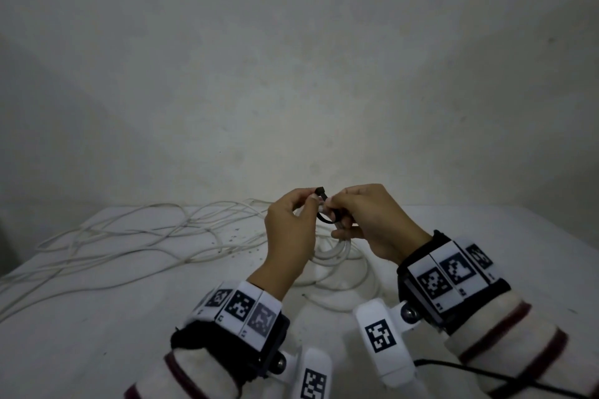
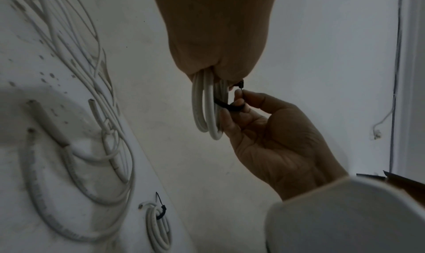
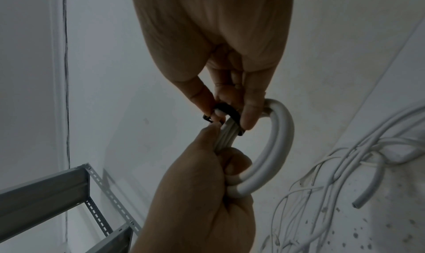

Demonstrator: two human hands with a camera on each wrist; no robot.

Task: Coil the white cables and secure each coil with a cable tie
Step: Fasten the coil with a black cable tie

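Where gripped, smooth round coil (image 3: 273, 148).

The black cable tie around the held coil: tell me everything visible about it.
The black cable tie is a thin, flat strap, plastic by its look, looped around the bunched strands of the small white cable coil, held above the table. Its small square head sticks up between the hands. The left hand pinches it at the head; the right hand fingers the loop while gripping the coil. The loop looks loose, not cinched.
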